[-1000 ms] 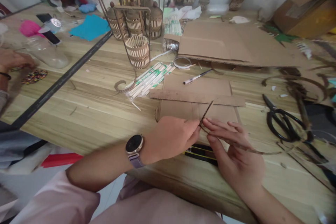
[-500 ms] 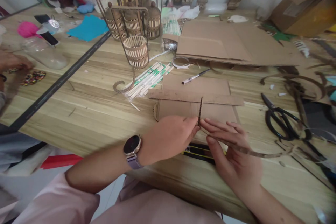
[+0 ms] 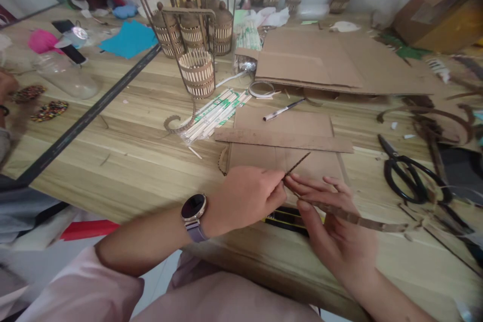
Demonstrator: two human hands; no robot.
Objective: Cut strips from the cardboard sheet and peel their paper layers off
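Between pinched fingers of my left hand (image 3: 249, 196) and my right hand (image 3: 339, 234), I hold one brown strip (image 3: 372, 224), its tail going toward three o'clock. From the right hand, scissors (image 3: 415, 181) lie at two o'clock, one pen (image 3: 284, 110) at eleven.

The head camera looks forward and down, close above the wooden table (image 3: 132, 171).

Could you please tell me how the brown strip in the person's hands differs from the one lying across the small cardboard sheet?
The held strip is curved, while the flat strip is straight. The held strip looks narrower than the flat strip. The held strip is in the grip of the left hand and right hand; the flat strip lies on the cardboard sheet. Both are brown.
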